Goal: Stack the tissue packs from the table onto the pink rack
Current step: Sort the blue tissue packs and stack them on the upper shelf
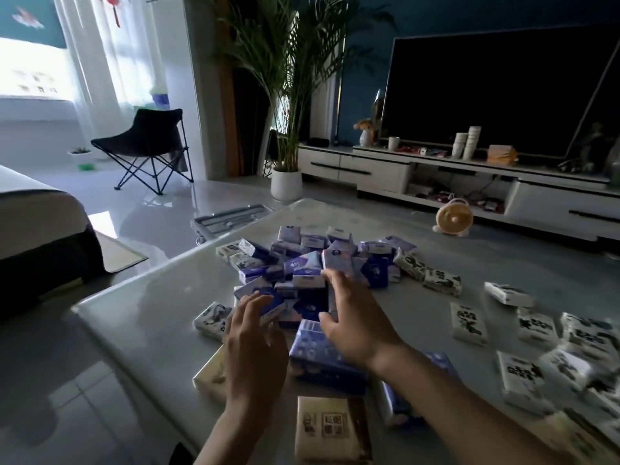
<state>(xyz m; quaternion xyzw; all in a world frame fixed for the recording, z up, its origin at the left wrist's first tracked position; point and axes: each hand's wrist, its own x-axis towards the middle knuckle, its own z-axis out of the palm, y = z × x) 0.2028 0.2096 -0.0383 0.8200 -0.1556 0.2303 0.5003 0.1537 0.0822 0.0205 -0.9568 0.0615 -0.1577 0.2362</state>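
Over the heaped purple plastic tissue packs (302, 263) on the glossy grey table (151, 313), left hand (255, 347) and right hand (355, 330) are held with grip apart, nothing clasped, and slippery packs may be scattered by a hasty scoop.

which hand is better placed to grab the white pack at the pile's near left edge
Left: the left hand is beside the white pack; the right hand is farther, over blue packs.

table (151, 313): glossy, smooth | tissue packs (302, 263): shiny plastic wrap | chair (147, 135): matt cloth
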